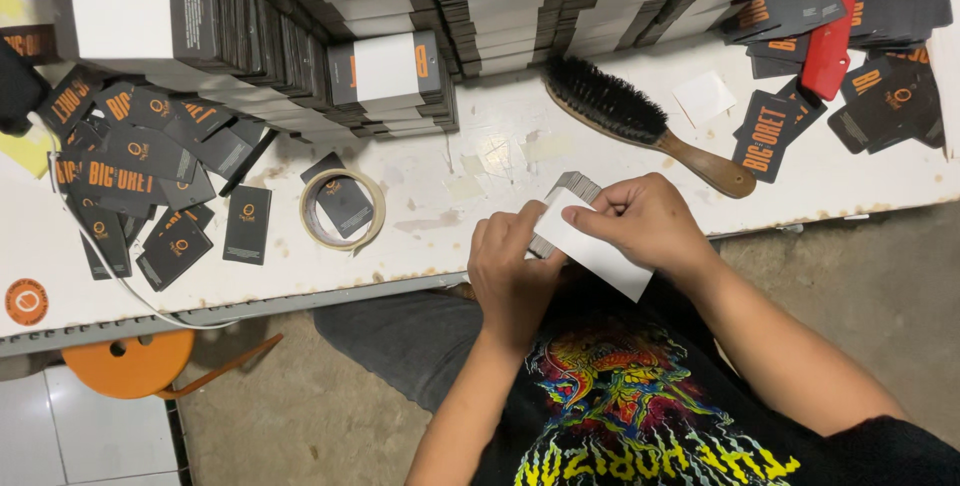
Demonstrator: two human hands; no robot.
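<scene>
Here the left hand [512, 271] grips a card stack [562, 208] at the table [450, 196] edge, while the right hand [645, 218] pinches a white strip [600, 254] around it. Wrapped bundles [385, 71] lie piled behind, near tape [342, 208] and a brush [640, 121].

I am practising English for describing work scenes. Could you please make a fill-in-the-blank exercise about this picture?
1. Both hands, the left hand and the right hand, hold a stack of cards wrapped in a strip of ____ paper.
2. The brush on the table has a ____ handle.
3. A dark card lies inside the roll of ____.
4. The stool beside the table is ____.

Missing words: white; wooden; tape; orange
</scene>
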